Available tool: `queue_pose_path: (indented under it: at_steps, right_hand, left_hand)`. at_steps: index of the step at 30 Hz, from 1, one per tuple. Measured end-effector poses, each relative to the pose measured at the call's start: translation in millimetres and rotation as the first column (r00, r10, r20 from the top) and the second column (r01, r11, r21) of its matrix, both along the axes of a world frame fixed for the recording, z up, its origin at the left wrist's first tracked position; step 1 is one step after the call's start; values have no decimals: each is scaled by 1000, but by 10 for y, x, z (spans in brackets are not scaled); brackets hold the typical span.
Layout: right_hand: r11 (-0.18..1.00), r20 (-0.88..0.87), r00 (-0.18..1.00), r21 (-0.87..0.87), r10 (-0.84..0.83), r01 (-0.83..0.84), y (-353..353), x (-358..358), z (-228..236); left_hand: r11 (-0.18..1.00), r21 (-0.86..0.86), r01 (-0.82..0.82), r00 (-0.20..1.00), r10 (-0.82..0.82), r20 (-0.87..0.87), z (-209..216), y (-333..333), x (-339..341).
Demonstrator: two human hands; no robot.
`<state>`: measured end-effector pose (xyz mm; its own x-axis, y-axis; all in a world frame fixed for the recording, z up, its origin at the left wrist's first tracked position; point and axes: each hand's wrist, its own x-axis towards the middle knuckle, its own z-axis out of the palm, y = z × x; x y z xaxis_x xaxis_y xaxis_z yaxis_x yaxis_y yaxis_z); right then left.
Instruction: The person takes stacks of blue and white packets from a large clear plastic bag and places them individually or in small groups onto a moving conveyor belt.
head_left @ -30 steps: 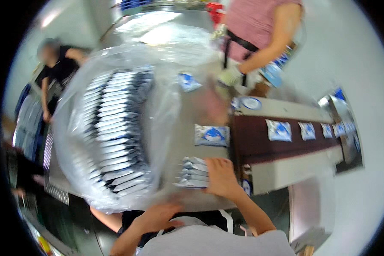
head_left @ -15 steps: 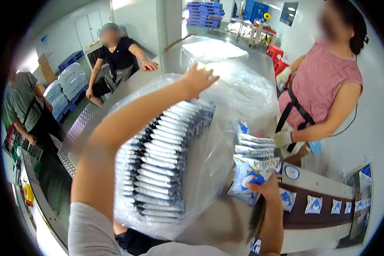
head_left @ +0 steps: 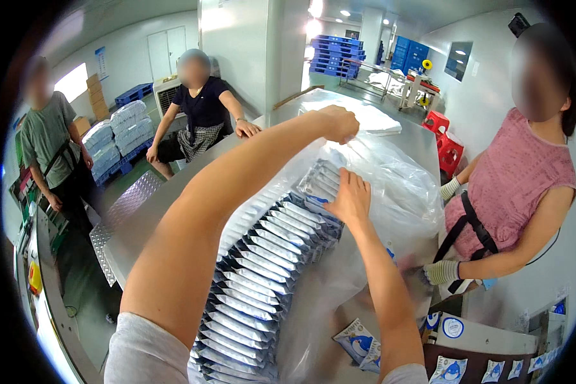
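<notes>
A large clear plastic bag (head_left: 313, 301) lies on the metal table with a long curved row of silver-and-blue packets (head_left: 256, 281) standing in it. At the bag's far end my left hand (head_left: 340, 124) is closed on what looks like its plastic edge, raised above the row. My right hand (head_left: 353, 195) reaches in at the row's far end. Its thumb lies against the near face of a small stack of packets (head_left: 320, 179), its fingers along their right side. Loose packets (head_left: 360, 344) with a blue penguin print lie on the table beside my right forearm.
At right, a person in pink with striped gloves (head_left: 443, 272) stands close to the table. A conveyor (head_left: 486, 333) carries more packets at lower right. Two people are at left, one resting a hand on the metal table (head_left: 141, 233). Red stools (head_left: 450, 153) stand behind.
My right hand has carried its stack of packets from the table's right side to the row's far end. My left hand has closed from spread fingers. The view has shifted.
</notes>
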<state>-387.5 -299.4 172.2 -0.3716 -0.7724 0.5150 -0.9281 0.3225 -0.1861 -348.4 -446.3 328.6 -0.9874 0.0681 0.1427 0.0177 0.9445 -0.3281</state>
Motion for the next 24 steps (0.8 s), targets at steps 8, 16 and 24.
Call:
queue_pose_path:
  at_steps: [8,16,24]
  right_hand:
    - [848,13,1000,529,-7,-1,-687,211,-338]
    - [901,164,984,434,-72,-7,-398,69,-386]
    - [930,314,876,-95,365,-354,1809,384,138]
  left_hand:
    - [999,24,35,997,-34,-66,-160,2,90]
    - [945,-116,306,909,-326,-261,69,790,608]
    - [855,133,501,842,-517,152,-87,2439,3667]
